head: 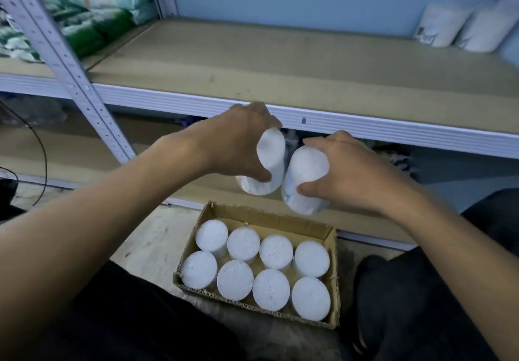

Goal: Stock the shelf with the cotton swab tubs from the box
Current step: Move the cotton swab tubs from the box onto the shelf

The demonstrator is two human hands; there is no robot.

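My left hand (236, 143) grips a white cotton swab tub (271, 161) from above, fingers curled round its top. Beside it my right hand (345, 172) grips a second white tub (304, 179) the same way. Both tubs hang tilted in the air above the far end of the cardboard box (266, 216) and just below the front edge of the shelf (280, 60). Several more tubs (243, 244) stand upright in the box in two rows. The box lies on the floor between my knees.
A white metal upright (70, 71) rises at the left. Green and white packs (92, 15) fill the neighbouring shelf bay on the left. White pouches (460, 27) lean at the shelf's back right. A black cable (42, 152) loops at the lower left.
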